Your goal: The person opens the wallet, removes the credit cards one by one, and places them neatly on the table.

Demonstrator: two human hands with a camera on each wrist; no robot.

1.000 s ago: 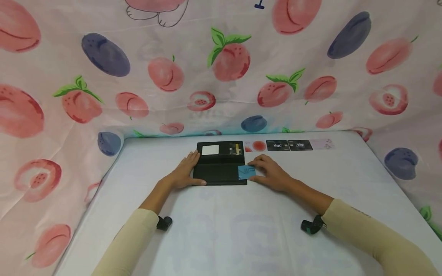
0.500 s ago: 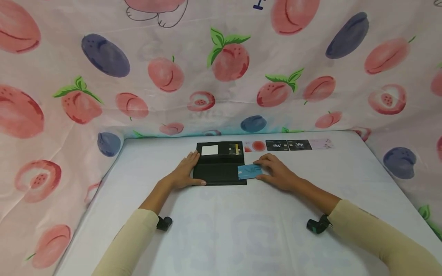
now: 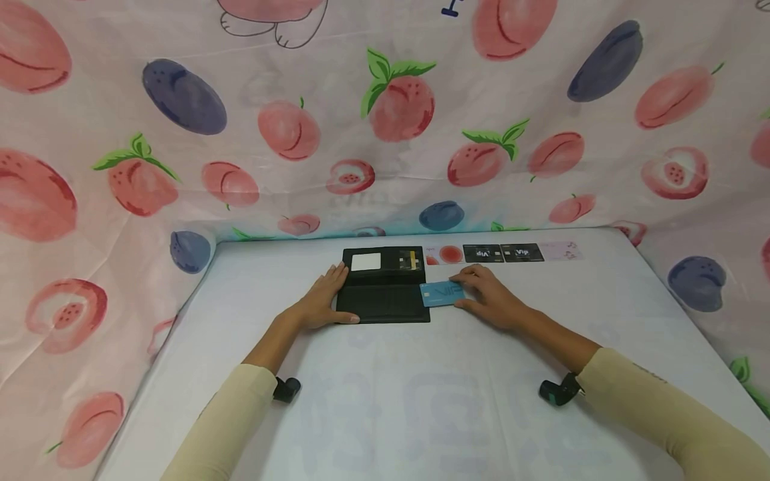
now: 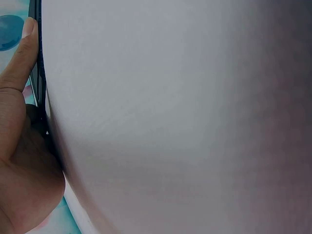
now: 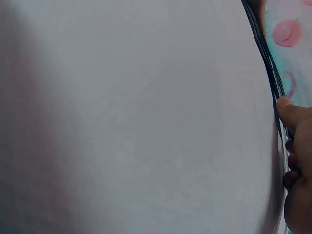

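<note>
A black card wallet (image 3: pixel 385 307) lies unfolded on the white table in the head view. My left hand (image 3: pixel 319 302) rests on its left edge, fingers extended and thumb on the lower corner. Between thumb and fingers, my right hand (image 3: pixel 494 300) pinches the right end of a blue VIP card (image 3: pixel 439 294). The card's left end overlaps the wallet's lower right edge. Both wrist views mostly show tabletop. The left hand (image 4: pixel 24 146) lies along the thin dark wallet edge at far left, and the right hand (image 5: pixel 300 151) appears at far right; the card is not clear there.
Behind the right hand, a row of cards runs right from the wallet: a peach-print card (image 3: pixel 445 254), two black VIP cards (image 3: pixel 483 253) and a pale pink card (image 3: pixel 561 251). A fruit-print cloth (image 3: pixel 361 220) hangs behind the table (image 3: pixel 385 401).
My right hand has moved right with the blue card, drawing it out from the wallet's lower panel and tilting it slightly. More of the card shows. The left hand stays in place.
</note>
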